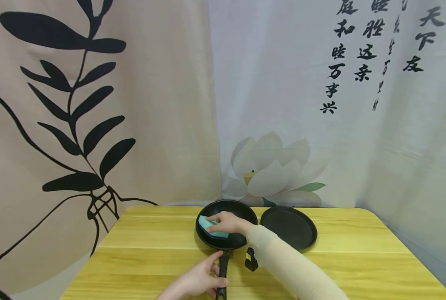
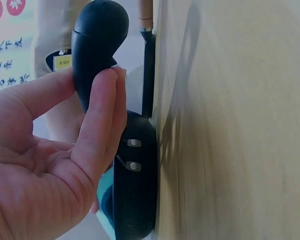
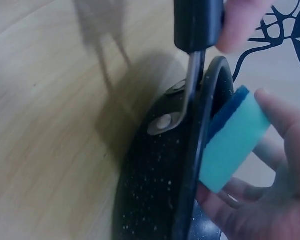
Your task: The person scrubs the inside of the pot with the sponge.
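A black frying pan (image 1: 241, 208) rests on the wooden table, its handle (image 1: 224, 266) pointing toward me. My left hand (image 1: 202, 278) grips that handle, thumb on one side and fingers on the other, as the left wrist view also shows. Inside the pan, near its left wall, my right hand (image 1: 230, 223) holds a sponge (image 3: 237, 142) between thumb and fingers. The sponge is light turquoise with a dark blue scouring layer, and this dark side faces the pan. White speckles and two rivets (image 3: 163, 121) show on the pan's outer wall.
Right of the frying pan lies a shallow, flat black pan (image 1: 288, 227), partly behind my right sleeve (image 1: 290, 262). A brown handle (image 2: 146, 15) extends from it in the left wrist view. Printed cloth (image 1: 170, 104) hangs behind the table (image 1: 151, 250).
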The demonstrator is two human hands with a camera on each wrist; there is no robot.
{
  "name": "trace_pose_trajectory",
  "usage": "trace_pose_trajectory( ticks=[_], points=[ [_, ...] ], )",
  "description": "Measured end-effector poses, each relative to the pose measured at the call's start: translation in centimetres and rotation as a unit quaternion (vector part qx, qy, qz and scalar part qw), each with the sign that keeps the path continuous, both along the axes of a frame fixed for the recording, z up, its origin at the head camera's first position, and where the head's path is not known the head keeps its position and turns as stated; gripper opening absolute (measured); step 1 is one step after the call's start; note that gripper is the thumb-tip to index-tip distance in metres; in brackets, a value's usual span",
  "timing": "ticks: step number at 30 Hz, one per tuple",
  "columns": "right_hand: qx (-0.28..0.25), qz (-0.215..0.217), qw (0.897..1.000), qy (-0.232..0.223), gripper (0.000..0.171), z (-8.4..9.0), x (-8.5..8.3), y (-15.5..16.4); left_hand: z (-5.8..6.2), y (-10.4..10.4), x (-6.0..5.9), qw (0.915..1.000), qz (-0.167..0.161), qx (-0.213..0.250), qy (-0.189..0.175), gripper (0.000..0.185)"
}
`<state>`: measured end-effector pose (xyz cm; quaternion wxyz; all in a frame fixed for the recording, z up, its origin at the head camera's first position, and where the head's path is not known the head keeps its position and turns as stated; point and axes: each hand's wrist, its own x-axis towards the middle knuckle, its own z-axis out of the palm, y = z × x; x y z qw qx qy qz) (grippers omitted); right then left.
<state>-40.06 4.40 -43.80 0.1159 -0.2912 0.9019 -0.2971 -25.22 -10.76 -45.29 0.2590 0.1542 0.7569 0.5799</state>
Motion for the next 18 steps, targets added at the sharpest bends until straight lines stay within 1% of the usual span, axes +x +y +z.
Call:
trace_pose_trajectory(
  ticks=[3, 7, 14, 18],
  points=[
    [-0.008, -0.001, 1.0, 0.01, 0.05, -0.2, -0.2, -0.2, 0.0, 0.0, 0.1, 1.0, -0.002, 0.005, -0.003, 0.076],
    [-0.006, -0.003, 1.0, 0.028, 0.051, -0.4, -0.6, -0.4, 0.0, -0.1, 0.1, 0.9999, -0.003, 0.009, -0.005, 0.076],
    [0.028, -0.035, 0.997, 0.068, 0.052, -0.8, -1.2, -0.5, -0.1, 0.0, 0.1, 0.9999, -0.003, 0.014, 0.002, 0.077],
    [0.066, -0.047, 0.991, 0.104, 0.054, -1.1, -1.4, -0.6, -0.2, 0.0, 0.0, 1.0, -0.002, 0.009, -0.001, 0.076]
  ],
)
